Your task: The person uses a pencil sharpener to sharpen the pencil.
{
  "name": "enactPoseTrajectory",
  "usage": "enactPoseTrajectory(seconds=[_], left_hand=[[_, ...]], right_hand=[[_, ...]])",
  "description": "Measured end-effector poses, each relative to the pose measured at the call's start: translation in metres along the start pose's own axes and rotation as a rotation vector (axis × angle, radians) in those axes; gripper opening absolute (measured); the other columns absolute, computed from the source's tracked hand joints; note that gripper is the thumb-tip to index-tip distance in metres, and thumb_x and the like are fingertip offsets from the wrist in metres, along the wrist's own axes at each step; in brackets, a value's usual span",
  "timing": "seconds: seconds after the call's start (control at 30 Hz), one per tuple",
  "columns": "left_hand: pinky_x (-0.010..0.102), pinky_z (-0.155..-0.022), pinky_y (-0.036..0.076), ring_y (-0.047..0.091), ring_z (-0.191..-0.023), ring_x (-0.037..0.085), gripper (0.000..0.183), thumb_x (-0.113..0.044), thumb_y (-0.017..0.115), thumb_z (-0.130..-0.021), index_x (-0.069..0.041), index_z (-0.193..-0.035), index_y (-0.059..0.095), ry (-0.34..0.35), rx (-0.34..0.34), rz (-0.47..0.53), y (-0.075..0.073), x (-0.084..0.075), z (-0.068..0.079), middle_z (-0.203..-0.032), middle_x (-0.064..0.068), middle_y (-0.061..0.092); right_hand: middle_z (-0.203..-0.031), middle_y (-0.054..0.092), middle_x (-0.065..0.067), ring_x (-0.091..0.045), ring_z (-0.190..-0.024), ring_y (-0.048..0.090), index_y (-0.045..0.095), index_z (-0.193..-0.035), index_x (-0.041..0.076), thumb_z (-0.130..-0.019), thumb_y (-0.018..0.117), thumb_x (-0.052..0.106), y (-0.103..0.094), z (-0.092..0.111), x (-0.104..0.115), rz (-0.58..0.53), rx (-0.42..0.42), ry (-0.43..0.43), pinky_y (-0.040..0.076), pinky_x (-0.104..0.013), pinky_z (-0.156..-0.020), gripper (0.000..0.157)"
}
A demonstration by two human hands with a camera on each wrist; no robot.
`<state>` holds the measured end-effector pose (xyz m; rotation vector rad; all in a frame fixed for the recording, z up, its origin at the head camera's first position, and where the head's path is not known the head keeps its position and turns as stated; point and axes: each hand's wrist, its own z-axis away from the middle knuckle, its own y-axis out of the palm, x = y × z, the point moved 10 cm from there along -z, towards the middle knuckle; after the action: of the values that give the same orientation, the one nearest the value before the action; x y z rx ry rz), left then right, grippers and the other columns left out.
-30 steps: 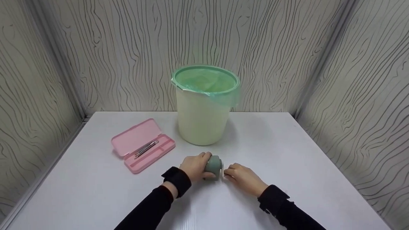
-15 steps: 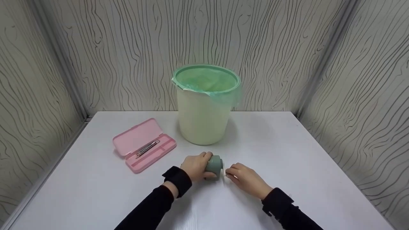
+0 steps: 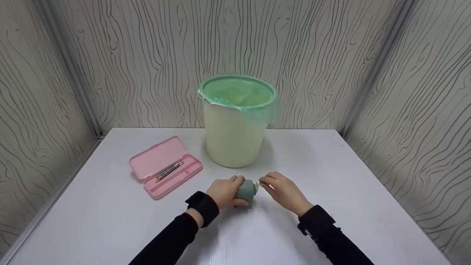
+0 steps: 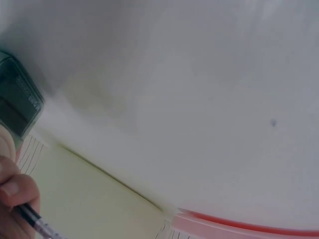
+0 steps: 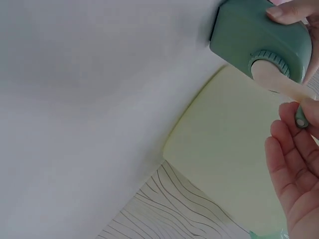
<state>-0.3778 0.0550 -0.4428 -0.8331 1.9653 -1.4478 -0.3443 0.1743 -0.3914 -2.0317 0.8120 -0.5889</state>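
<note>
My left hand [image 3: 223, 193] grips a green pencil sharpener [image 3: 245, 191], held on its side on the white table. In the left wrist view, a dark pencil [image 4: 27, 214] with a silver pattern runs under the fingers beside the sharpener's cream collar [image 4: 5, 144]; its other end is hidden. My right hand [image 3: 285, 191] pinches the small green knob [image 5: 301, 118] of the cream crank handle [image 5: 279, 82], which joins the ridged ring on the sharpener's face. In the right wrist view, the left fingers [image 5: 291, 11] lie over the sharpener's upper edge.
An open pink pencil case [image 3: 173, 176] with several pencils [image 3: 169, 171] lies at the left. Behind the hands stands a pale bin [image 3: 234, 136] with a green rim and liner bag. Wood-patterned panels [image 3: 147, 62] enclose the white table [image 3: 316, 158].
My right hand has risen from below the crank's centre to its upper side, turning the handle upward with it. The left hand and sharpener have hardly moved.
</note>
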Motion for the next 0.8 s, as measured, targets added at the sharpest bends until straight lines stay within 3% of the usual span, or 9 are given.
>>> enactPoseTrajectory(seconds=[0.17,0.57,0.8], left_hand=[[0.031,-0.068,0.058,0.071,-0.081,0.017,0.065,-0.058,0.075,-0.086,-0.013,-0.127,0.052,0.007,-0.024,-0.015,-0.002,0.001,-0.001,-0.104,0.004,0.070],[0.031,-0.066,0.058,0.071,-0.079,0.017,0.065,-0.059,0.074,-0.087,-0.012,-0.126,0.051,0.000,-0.025,-0.023,-0.002,0.002,0.000,-0.104,0.005,0.069],[0.030,-0.065,0.056,0.069,-0.078,0.015,0.064,-0.058,0.074,-0.086,-0.012,-0.125,0.052,-0.010,-0.022,-0.007,-0.003,-0.001,0.002,-0.103,0.004,0.069]], right_hand=[[-0.093,0.074,-0.005,-0.020,-0.088,0.070,0.077,-0.101,0.008,-0.092,0.073,0.007,0.004,-0.015,-0.010,0.031,0.037,0.048,0.060,-0.033,-0.077,0.010],[-0.088,0.073,-0.005,-0.022,-0.086,0.070,0.079,-0.097,0.010,-0.092,0.073,0.009,0.019,-0.030,-0.016,0.135,0.092,0.058,0.059,-0.035,-0.073,0.008],[-0.078,0.071,-0.006,-0.021,-0.075,0.067,0.077,-0.084,0.008,-0.090,0.074,0.003,0.048,-0.024,-0.020,0.169,0.165,0.046,0.056,-0.031,-0.064,0.009]])
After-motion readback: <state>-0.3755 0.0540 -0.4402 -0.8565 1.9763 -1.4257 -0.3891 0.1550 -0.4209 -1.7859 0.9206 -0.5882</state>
